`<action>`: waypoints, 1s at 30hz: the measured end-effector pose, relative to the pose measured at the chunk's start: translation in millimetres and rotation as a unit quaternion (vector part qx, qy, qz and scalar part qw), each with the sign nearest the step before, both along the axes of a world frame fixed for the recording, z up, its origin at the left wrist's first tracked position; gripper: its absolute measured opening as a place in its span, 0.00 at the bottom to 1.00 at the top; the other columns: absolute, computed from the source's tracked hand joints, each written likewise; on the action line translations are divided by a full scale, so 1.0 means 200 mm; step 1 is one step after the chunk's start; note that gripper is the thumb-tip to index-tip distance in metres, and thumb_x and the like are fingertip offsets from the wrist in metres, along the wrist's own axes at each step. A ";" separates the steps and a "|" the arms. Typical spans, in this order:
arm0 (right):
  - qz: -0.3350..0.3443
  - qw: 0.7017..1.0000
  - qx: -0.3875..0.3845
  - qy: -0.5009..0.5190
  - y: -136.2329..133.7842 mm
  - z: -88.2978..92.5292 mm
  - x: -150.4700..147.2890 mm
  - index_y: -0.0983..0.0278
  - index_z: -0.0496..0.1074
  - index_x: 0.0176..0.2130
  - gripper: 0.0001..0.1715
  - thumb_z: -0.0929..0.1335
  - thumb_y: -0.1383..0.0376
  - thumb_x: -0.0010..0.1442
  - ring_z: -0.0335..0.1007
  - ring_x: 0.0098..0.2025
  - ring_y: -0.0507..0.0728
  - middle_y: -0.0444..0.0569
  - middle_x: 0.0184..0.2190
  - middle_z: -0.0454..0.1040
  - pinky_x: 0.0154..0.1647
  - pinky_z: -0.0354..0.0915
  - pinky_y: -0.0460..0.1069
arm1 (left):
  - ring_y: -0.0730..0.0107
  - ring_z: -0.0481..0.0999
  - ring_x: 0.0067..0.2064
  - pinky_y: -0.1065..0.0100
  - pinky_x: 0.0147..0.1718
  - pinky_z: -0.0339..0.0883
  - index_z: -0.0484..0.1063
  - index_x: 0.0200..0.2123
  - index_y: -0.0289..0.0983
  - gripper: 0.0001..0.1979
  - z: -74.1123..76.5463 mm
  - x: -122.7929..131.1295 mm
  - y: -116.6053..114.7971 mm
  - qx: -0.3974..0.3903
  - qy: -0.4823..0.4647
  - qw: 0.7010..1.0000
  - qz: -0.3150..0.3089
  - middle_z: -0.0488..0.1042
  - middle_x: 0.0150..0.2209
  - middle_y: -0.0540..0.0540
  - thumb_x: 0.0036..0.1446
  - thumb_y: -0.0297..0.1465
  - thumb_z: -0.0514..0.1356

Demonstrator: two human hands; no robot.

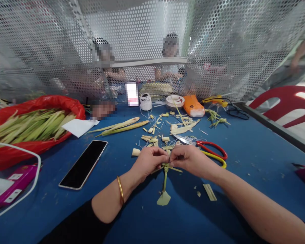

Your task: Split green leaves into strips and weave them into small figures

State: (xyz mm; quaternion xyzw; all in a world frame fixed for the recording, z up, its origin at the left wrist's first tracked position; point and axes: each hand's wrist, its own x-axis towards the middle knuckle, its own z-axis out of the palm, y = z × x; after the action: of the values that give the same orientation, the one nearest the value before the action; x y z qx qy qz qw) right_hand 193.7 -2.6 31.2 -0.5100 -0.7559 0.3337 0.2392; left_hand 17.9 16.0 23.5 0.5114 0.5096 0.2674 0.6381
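Observation:
Close together at the middle of the blue table, my left hand (152, 159) and my right hand (185, 159) pinch the upper end of a small green plant-leaf figure (165, 178). Its tied stem runs down towards me and ends in a pale, fan-shaped tip. What exactly lies between the fingertips is hidden. Right behind my right hand lie scissors (212, 147) with red and yellow handles, blades towards the left. Cut husk pieces (152, 139) and loose white thread are scattered just beyond my hands. A short stalk piece (136, 152) lies left of my left hand.
A red bag (76, 98) of green husks (40, 125) and a phone (83, 164) are on the left. At the back stand a thread spool (145, 102), a round tin (175, 101), an orange packet (193, 105) and a yellow tool (216, 100) with a cord. People sit behind a perforated screen.

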 end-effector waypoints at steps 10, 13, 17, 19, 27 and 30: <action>0.001 0.991 -0.089 0.097 0.02 0.00 0.03 0.61 0.76 0.30 0.07 0.67 0.64 0.56 0.72 0.31 0.55 0.45 0.28 0.76 0.33 0.64 0.49 | 0.83 0.62 0.17 0.79 0.15 0.49 0.73 0.28 0.33 0.08 0.00 -0.03 0.02 0.015 0.005 1.000 -0.011 0.67 0.17 0.54 0.43 0.30 0.66; -0.069 0.972 -0.120 0.192 0.04 -0.03 0.01 0.63 0.72 0.35 0.07 0.65 0.65 0.57 0.75 0.30 0.54 0.47 0.32 0.77 0.34 0.67 0.50 | 0.82 0.63 0.18 0.78 0.16 0.52 0.73 0.26 0.33 0.05 0.00 -0.02 0.02 0.047 0.020 0.999 -0.018 0.68 0.18 0.54 0.44 0.29 0.66; -0.056 0.979 -0.094 0.171 0.03 -0.08 -0.04 0.62 0.70 0.35 0.06 0.64 0.68 0.56 0.74 0.28 0.53 0.46 0.31 0.76 0.33 0.67 0.49 | 0.80 0.64 0.19 0.76 0.19 0.57 0.74 0.26 0.34 0.03 -0.01 -0.03 0.03 0.113 0.056 0.991 -0.034 0.71 0.20 0.52 0.45 0.28 0.65; -0.035 0.987 -0.075 0.136 0.03 -0.09 -0.05 0.62 0.71 0.35 0.08 0.63 0.69 0.56 0.73 0.28 0.53 0.45 0.30 0.76 0.33 0.67 0.49 | 0.79 0.66 0.21 0.75 0.21 0.59 0.75 0.27 0.35 0.02 -0.02 -0.04 0.04 0.154 0.087 0.983 -0.051 0.72 0.21 0.52 0.47 0.28 0.64; -0.044 0.991 -0.064 0.107 0.03 -0.11 -0.05 0.60 0.71 0.34 0.09 0.63 0.70 0.55 0.72 0.28 0.53 0.44 0.28 0.76 0.29 0.65 0.47 | 0.70 0.74 0.32 0.72 0.31 0.60 0.77 0.32 0.40 0.07 -0.02 -0.09 0.06 0.467 0.301 0.813 -0.174 0.78 0.30 0.49 0.55 0.27 0.58; -0.048 0.991 -0.058 0.111 0.03 -0.12 -0.06 0.60 0.70 0.32 0.07 0.64 0.70 0.54 0.72 0.27 0.53 0.43 0.26 0.75 0.28 0.65 0.47 | 0.68 0.73 0.32 0.71 0.28 0.57 0.75 0.34 0.39 0.11 -0.04 -0.09 0.06 0.548 0.379 0.715 -0.212 0.77 0.29 0.47 0.61 0.30 0.53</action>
State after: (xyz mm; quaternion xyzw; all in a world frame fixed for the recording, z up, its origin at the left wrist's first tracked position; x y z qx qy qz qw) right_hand 182.1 3.3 6.5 -0.5187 -0.6782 0.4200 0.3076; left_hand -1.0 27.5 15.8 0.9248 0.3511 0.1409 0.0395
